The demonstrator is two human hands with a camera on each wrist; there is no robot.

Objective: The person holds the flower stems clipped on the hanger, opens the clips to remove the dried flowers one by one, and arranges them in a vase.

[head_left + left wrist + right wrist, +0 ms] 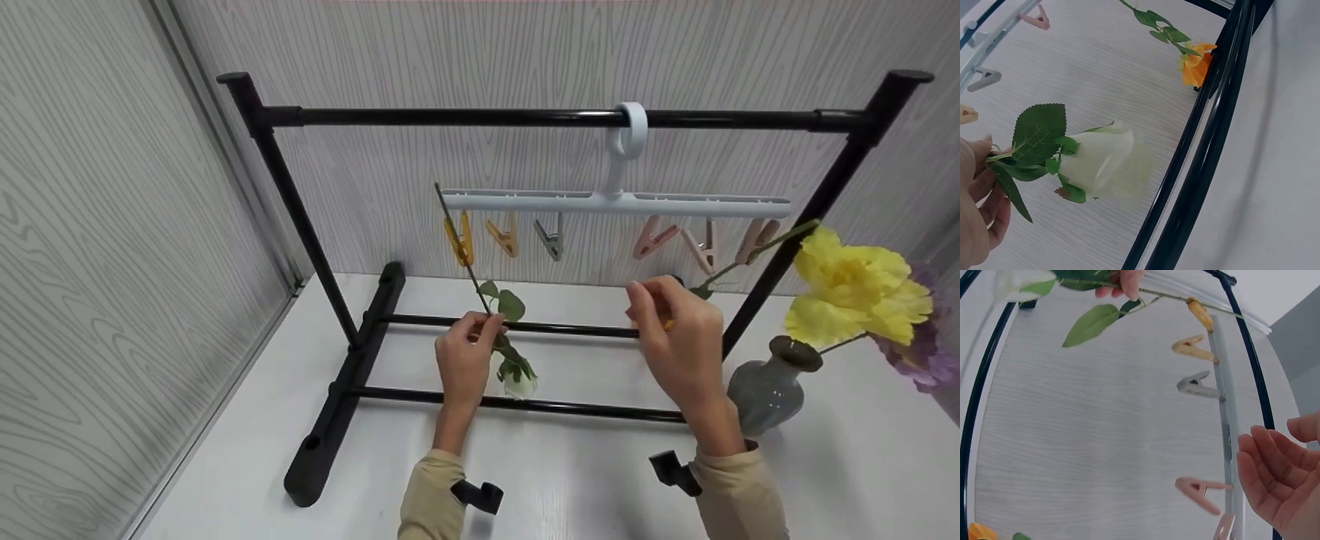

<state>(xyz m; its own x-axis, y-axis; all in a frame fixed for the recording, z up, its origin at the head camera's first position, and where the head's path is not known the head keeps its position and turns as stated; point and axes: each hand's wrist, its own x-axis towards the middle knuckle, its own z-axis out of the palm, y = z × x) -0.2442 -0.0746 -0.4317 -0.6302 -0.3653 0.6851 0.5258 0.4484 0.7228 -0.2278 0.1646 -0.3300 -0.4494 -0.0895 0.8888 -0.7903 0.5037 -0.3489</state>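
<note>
1. My left hand (466, 361) pinches the stem (478, 289) of the white rose (1107, 163), bloom hanging down; the stem's bare end rises across the yellow clip (1202, 316) at the end of the hanger (540, 201); I cannot tell whether the clip bites it
2. My right hand (682, 345) holds nothing, thumb apart from its fingers
3. I'd keep the stem steady and test the clip's bite before easing off
4. Toothed leaves (1040, 134) look cloth-like; petals pale, cupped; hanger smooth, plastic-looking

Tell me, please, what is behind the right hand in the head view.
An orange flower and a black crossbar partly show behind the right hand, which hides the rest from that camera.
</note>
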